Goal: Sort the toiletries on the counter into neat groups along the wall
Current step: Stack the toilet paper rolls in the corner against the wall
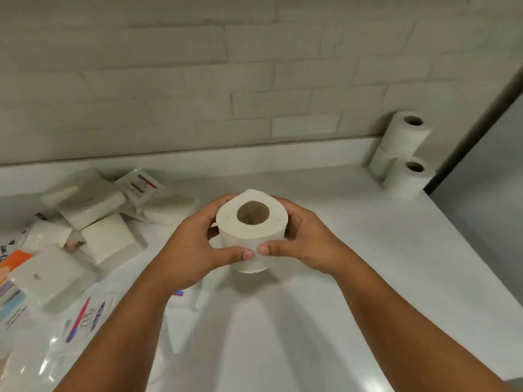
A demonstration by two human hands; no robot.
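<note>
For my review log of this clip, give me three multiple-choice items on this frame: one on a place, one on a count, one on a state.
1. Where do the toilet rolls already set down stand?
A. Far right corner, by the wall
B. Left edge, among the packets
C. Near edge of the counter

2. How many roll cores show in that corner group?
A. One
B. Two
C. Five

3. How is the roll in the middle held?
A. Lying untouched on the counter
B. In one hand only
C. Between both hands, core facing up

Answers:
1 A: the stacked rolls stand at the counter's far right corner against the wall.
2 B: two dark cores face the camera; a third roll seems to sit behind them, partly hidden.
3 C: the left hand and right hand wrap the held roll, its hole upward.
</note>
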